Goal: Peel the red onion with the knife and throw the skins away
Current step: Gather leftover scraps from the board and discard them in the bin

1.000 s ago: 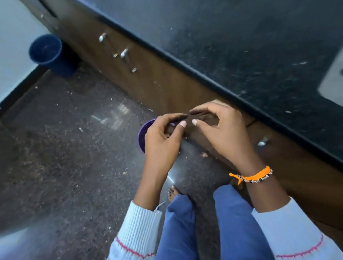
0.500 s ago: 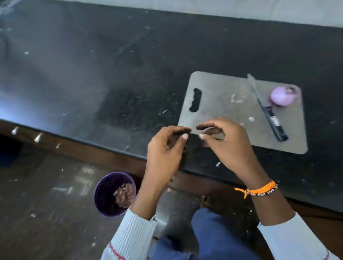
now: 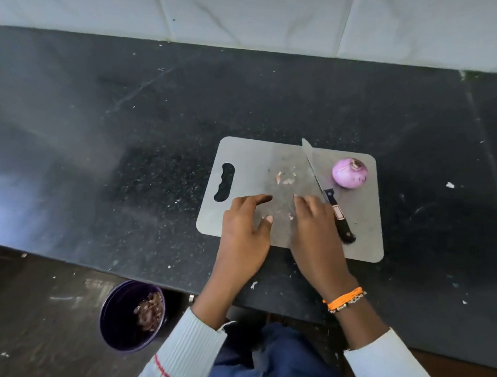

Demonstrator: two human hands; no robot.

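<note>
A peeled red onion (image 3: 349, 172) rests at the far right corner of the grey cutting board (image 3: 250, 155). The black-handled knife (image 3: 324, 191) lies on the board, blade pointing away, just left of the onion. Small skin scraps (image 3: 285, 178) lie mid-board, and one bit (image 3: 291, 217) sits between my hands. My left hand (image 3: 245, 229) hovers flat over the board's near edge, fingers spread, holding nothing. My right hand (image 3: 316, 232) is flat beside it, fingers together, just left of the knife handle, empty.
A purple bin (image 3: 131, 316) with onion skins inside stands on the floor below the black counter's (image 3: 125, 149) front edge, left of my legs. White flecks dot the counter. A tiled wall (image 3: 255, 10) runs along the back.
The view swung up from the floor and bin to the counter. Both hands, earlier pinched together over the bin, moved forward onto the cutting board and spread flat.
</note>
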